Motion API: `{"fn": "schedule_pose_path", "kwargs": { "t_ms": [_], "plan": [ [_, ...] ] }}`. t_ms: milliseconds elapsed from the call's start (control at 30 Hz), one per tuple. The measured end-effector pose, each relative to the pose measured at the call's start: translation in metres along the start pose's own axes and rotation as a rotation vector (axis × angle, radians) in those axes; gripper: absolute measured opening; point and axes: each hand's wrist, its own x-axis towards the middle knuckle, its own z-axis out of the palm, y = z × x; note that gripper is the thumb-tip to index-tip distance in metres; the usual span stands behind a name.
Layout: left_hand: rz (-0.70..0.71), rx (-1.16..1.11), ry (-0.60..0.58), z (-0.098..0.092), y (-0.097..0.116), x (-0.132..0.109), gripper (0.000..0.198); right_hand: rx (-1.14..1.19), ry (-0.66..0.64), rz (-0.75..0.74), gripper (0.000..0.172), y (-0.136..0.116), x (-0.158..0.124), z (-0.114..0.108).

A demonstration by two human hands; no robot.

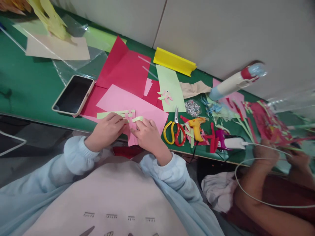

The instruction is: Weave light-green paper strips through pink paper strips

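Green strip (115, 113) lengthwise along table edge

My left hand (107, 129) and right hand (146, 134) cover the middle of the pink and green woven strips (130, 126), so I cannot see where my fingertips pinch. The lower strip ends drop behind the surface (29, 88) edge. The co-worker's hands (267, 152) are blurred, and the yellow paper (49, 16) is cropped at the top.

Craft workroom. Green-topped bench (29, 85) against a plain wall, strewn with coloured paper sheets (128, 75), scissors (175, 129), a yellow glue gun (197, 126), paper scraps (211, 137). Second person working alongside.
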Motion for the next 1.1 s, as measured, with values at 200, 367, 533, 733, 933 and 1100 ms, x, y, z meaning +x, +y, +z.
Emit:
{"fn": "schedule_pose_path", "kwargs": {
  "t_ms": [200,367,533,733,933,1100],
  "plan": [
    [-0.009,0.083,-0.224,-0.013,0.003,0.017,0.017,-0.010,0.031,-0.010,0.036,0.000,0.001,0.002],
    [0.053,0.141,-0.298,-0.017,0.005,0.024,0.022,0.003,0.061,-0.025,0.037,0.001,0.002,0.004],
    [0.115,0.112,-0.193,-0.016,-0.002,0.018,0.023,0.002,0.063,-0.017,0.041,-0.001,0.003,0.004],
    [0.094,0.179,-0.074,-0.019,-0.016,0.001,0.025,0.007,0.065,-0.027,0.037,-0.001,0.002,0.004],
    [0.091,0.260,-0.108,-0.028,-0.032,-0.015,0.024,-0.008,0.040,-0.027,0.033,0.000,0.001,0.003],
    [0.108,0.266,-0.115,-0.036,-0.037,-0.022,0.028,-0.007,0.016,-0.025,0.032,0.000,0.002,0.001]
  ]
}}
